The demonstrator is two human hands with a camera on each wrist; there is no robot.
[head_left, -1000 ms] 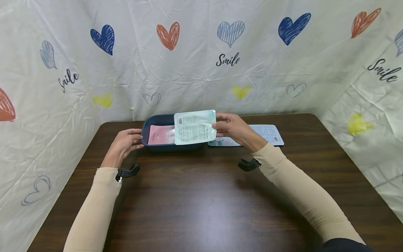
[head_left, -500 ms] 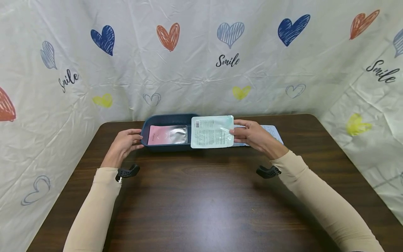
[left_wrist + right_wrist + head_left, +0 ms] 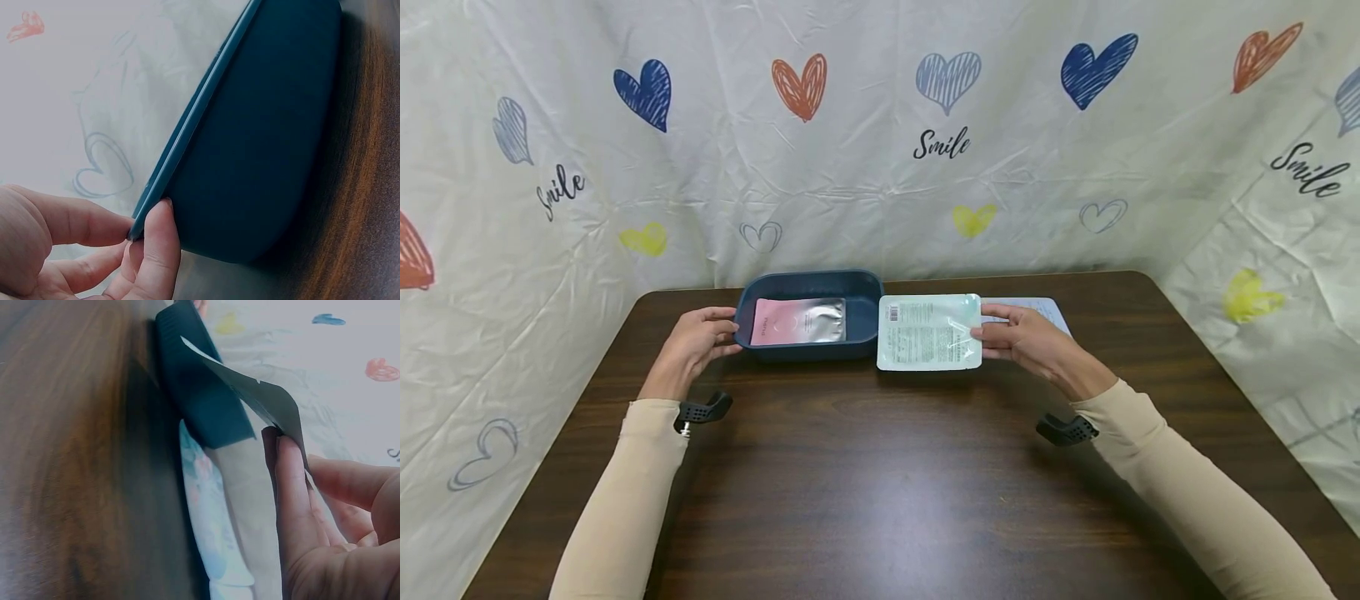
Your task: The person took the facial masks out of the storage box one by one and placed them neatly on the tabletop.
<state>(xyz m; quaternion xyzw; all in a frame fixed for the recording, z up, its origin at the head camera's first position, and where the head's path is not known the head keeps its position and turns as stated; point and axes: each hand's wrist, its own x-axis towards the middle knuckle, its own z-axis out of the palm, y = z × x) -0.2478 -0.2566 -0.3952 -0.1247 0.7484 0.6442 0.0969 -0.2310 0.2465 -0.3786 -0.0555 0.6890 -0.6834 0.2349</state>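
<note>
In the head view my left hand (image 3: 692, 346) pinches the left rim of a dark blue plastic bin (image 3: 808, 352). The left wrist view shows thumb and fingers on either side of the bin's rim (image 3: 187, 128). Inside the bin lies a pink and silver foil packet (image 3: 797, 322). My right hand (image 3: 1026, 342) pinches the right edge of a mint-green printed packet (image 3: 928, 333), beside the bin's right end. In the right wrist view this packet (image 3: 250, 390) is raised above the table and bends slightly.
A light blue packet (image 3: 1047, 310) lies on the dark wooden table (image 3: 880, 467), partly hidden behind the right hand and mint-green packet. Right behind the table hangs a white curtain (image 3: 865, 183) printed with hearts. Black straps (image 3: 1067, 429) are on both wrists.
My right hand has carried the mint-green packet rightward and lower, from over the bin to beside it, uncovering the pink packet. The left hand and bin have stayed put.
</note>
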